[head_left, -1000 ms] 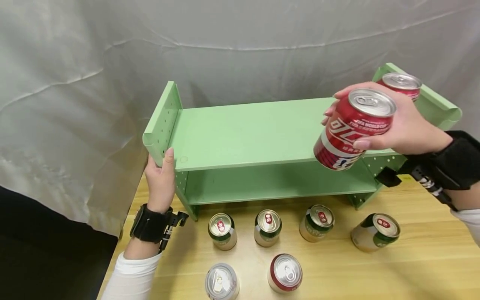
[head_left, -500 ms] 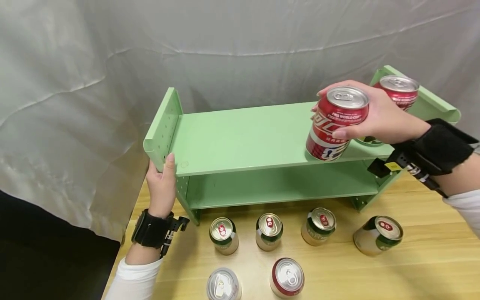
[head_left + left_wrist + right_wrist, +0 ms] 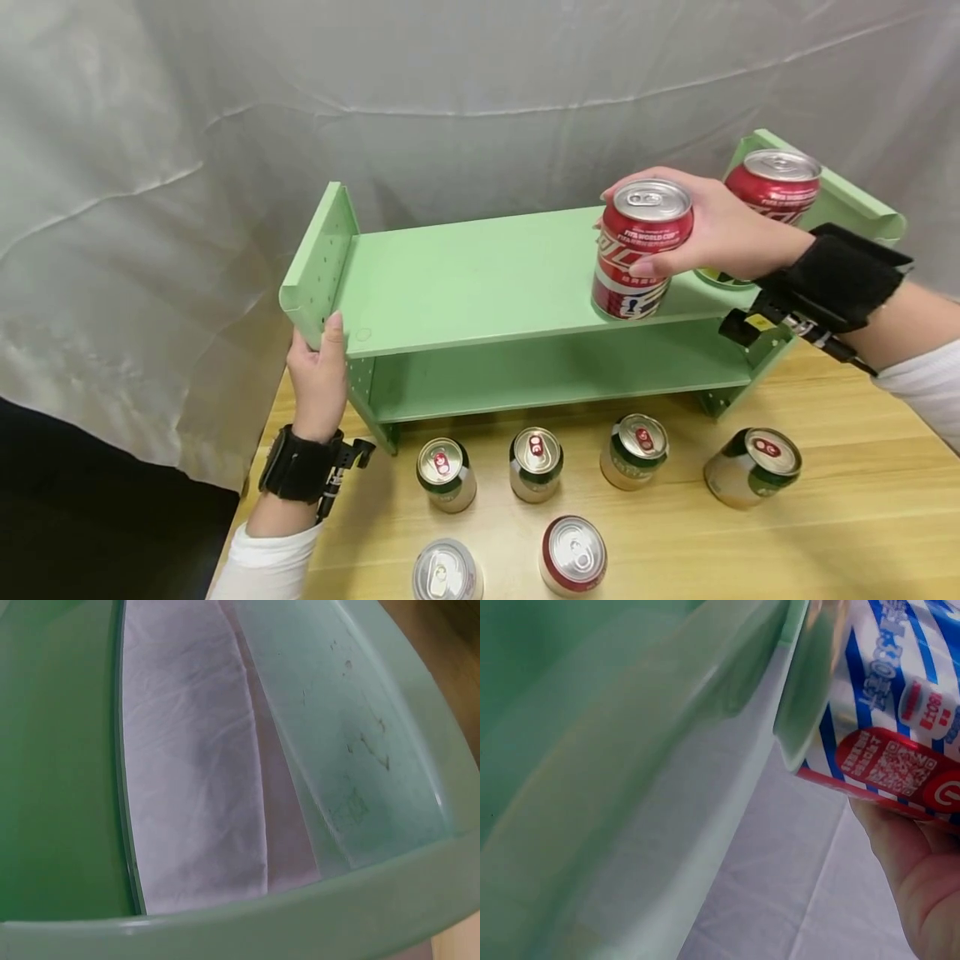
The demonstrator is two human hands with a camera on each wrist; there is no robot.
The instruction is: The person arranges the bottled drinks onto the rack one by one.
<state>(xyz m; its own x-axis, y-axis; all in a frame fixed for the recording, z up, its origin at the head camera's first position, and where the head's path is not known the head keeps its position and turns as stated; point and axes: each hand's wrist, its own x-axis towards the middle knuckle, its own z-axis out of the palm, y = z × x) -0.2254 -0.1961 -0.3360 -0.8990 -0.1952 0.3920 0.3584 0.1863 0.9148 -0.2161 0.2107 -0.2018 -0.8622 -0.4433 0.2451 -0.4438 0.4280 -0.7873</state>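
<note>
My right hand (image 3: 716, 225) grips a red soda can (image 3: 637, 271) upright at the front edge of the top board, right of the middle. Its thumb lies across the near side, its fingers behind. A second red can (image 3: 772, 187) stands farther right on the same board, partly hidden by the hand. The board belongs to a green two-tier metal shelf (image 3: 465, 275). My left hand (image 3: 318, 387) holds the shelf's front left corner, thumb up against the front. A green shelf panel (image 3: 352, 735) fills much of the left wrist view; a blue-and-white striped can side (image 3: 900, 705) shows in the right wrist view.
On the wooden table (image 3: 660, 550) in front stand several gold-and-green cans (image 3: 536, 462), the rightmost one (image 3: 750, 467) looking tilted in this view. Nearer are a silver-topped can (image 3: 446, 571) and a dark red can (image 3: 573, 554). A grey cloth (image 3: 487, 75) hangs behind the shelf.
My right hand has moved left and slightly down with the red can, from in front of the shelf to the top board. The left hand keeps its hold on the corner.
</note>
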